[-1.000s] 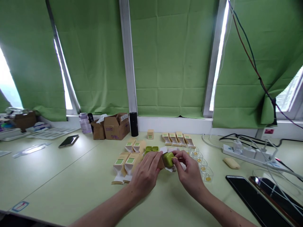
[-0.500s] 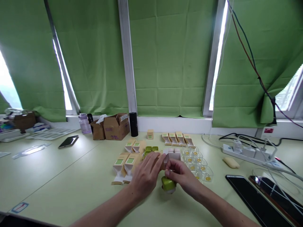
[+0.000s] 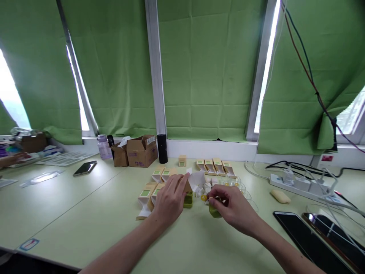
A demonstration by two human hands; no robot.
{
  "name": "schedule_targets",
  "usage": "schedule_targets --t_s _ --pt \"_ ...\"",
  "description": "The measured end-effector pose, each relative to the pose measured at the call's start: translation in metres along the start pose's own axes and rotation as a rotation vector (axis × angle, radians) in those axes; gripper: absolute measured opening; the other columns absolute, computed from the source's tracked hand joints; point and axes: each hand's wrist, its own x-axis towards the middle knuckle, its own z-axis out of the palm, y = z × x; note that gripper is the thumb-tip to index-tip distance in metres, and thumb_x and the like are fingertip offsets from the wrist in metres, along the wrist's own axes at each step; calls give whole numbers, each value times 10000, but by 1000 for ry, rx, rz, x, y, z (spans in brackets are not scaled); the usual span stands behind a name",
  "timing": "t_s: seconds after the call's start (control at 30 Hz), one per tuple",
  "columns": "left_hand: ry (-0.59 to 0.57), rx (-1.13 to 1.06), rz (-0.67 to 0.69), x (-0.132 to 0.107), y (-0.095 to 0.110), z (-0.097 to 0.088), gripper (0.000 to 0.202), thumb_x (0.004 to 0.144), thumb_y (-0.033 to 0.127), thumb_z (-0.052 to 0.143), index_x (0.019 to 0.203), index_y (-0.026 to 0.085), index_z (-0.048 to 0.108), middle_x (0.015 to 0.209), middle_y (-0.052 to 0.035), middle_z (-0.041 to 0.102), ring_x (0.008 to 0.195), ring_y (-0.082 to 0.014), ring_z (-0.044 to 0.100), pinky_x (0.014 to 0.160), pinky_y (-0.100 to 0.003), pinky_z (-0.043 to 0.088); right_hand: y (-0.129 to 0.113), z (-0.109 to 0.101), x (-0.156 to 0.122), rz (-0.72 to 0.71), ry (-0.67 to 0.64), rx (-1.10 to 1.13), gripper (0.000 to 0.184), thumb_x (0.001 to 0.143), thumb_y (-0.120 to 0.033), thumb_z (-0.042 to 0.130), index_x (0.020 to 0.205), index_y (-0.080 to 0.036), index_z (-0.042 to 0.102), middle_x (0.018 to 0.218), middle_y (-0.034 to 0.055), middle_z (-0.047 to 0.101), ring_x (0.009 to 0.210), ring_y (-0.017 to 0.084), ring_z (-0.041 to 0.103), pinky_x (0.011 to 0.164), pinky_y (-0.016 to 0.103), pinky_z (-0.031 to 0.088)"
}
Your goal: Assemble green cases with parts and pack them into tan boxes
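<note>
My left hand [image 3: 171, 198] is closed around a small tan cardboard box [image 3: 188, 186], whose white inner flap [image 3: 197, 179] stands open toward the right. The fingers of my right hand [image 3: 235, 209] pinch a small green square container [image 3: 214, 212], largely covered by them, just above the table. Between the hands lie other green square containers [image 3: 188, 200], partly hidden by my left hand. Clear plastic cups with yellow centres [image 3: 229, 182] stand behind my right hand, which covers many of them. Open tan boxes with green labels [image 3: 146, 194] lie beside my left hand.
Several more tan boxes [image 3: 213, 167] line the back, with one box [image 3: 182, 161] apart. Cartons [image 3: 142, 151], a black cylinder [image 3: 162, 148] and a purple bottle [image 3: 104, 147] stand by the wall. Phones [image 3: 302, 236], a power strip [image 3: 303, 186] and cables occupy the right.
My right hand has moved right and slightly up with the green container, away from the box. The box in my left hand has tilted, its white flap now spread. The view has shifted slightly.
</note>
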Motion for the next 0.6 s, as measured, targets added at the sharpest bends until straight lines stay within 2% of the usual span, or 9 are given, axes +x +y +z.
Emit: schedule_targets --t_s 0.17,0.3,0.43,0.6 --pt "-19 -49 -72 0 -5 1 685 963 118 592 1619 213 417 1309 -151 691 1213 -331 646 925 -439 609 -6 6 -6 33 -186 -358 155 818 -134 640 766 -248 731 729 -3 757 683 177 625 634 286 347" --pt "-29 -80 -97 -1 -4 2 665 962 126 608 1599 206 435 1318 -149 690 1219 -337 638 932 -449 606 -7 16 -12 28 -293 -498 154 759 -110 648 747 -239 732 751 24 781 664 184 629 602 300 283" --pt "-45 -123 -121 -2 -3 1 676 960 129 614 1605 214 430 1324 -147 688 1229 -342 634 949 -465 601 -11 15 -15 11 -360 -539 157 750 -108 642 747 -234 736 752 42 781 673 201 648 595 316 269" --pt "-21 -226 -176 -2 -4 2 712 958 131 624 1625 270 416 1327 -127 690 1233 -328 642 994 -472 586 -12 1 -14 19 -336 -416 177 764 -122 660 815 -252 769 849 46 797 794 247 695 696 339 395"
